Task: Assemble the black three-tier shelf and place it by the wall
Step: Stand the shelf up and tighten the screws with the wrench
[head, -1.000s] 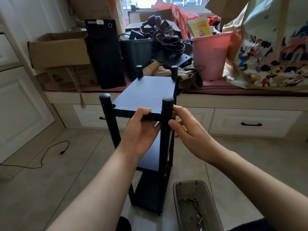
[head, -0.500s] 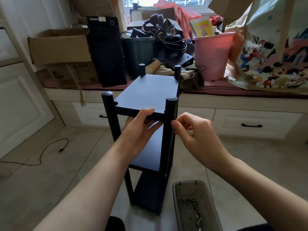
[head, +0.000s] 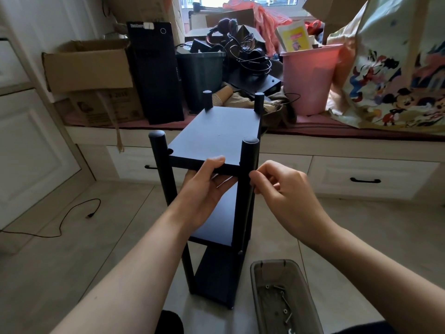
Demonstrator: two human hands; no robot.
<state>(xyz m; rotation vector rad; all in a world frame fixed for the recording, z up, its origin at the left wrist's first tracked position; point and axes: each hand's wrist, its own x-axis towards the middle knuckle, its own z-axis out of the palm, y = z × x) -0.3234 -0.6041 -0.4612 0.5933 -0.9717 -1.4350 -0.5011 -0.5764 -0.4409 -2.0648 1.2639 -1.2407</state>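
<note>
Left hand (head: pixel 204 189) pinches shelf (head: pixel 216 138) top board, right hand (head: pixel 284 189) pinches at front post (head: pixel 248 169). Looks light, rigid; I'd lift by posts.

The black three-tier shelf (head: pixel 216 141) stands on the floor before the window seat (head: pixel 337 133) (grey screw-filled plastic tray (head: pixel 272 268) at its right).

A single head-worn wide-angle camera looks forward and down, close above the black shelf (head: pixel 216 141) on the floor (head: pixel 72 249). The cluttered window bench (head: pixel 337 131) fills the upper frame.
</note>
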